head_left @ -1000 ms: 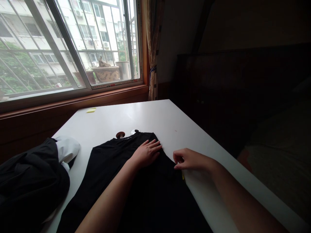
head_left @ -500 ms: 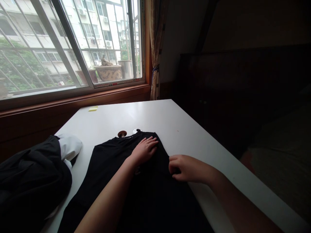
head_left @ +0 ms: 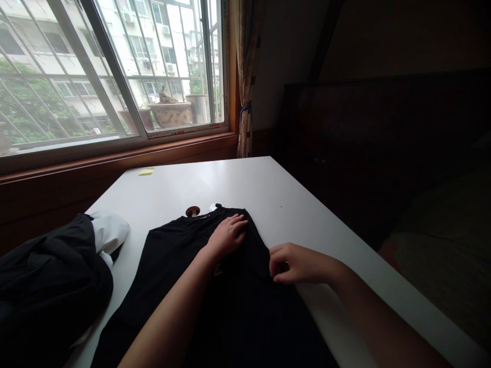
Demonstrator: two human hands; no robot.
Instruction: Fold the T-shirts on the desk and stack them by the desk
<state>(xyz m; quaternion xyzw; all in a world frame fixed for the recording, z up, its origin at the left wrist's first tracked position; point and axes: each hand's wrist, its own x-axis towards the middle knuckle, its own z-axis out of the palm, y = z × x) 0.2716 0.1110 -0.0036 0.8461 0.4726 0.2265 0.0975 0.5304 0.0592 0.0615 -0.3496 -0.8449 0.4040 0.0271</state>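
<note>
From the head camera we look down at a black shirt (head_left: 245,312) spread over the near middle of a white table (head_left: 245,181), its collar towards the far side. Our left hand (head_left: 227,236) rests palm down on its far right part, fingers stretched out nearly flat and gripping nothing. Our right hand (head_left: 293,262) is at the garment's right edge, fingers curled, with a small gap between them and the thumb; in this dim light we cannot tell whether the fingertips have hold of the cloth.

Just beyond the collar we see a brown disc (head_left: 193,210) and, to its right, a whitish disc (head_left: 217,206), partly covered. To the left sits a heap of dark cloth (head_left: 49,278), with white fabric (head_left: 111,228) at its far right end. A yellow slip (head_left: 146,171) lies near the table's far left corner, below the window (head_left: 169,61).
</note>
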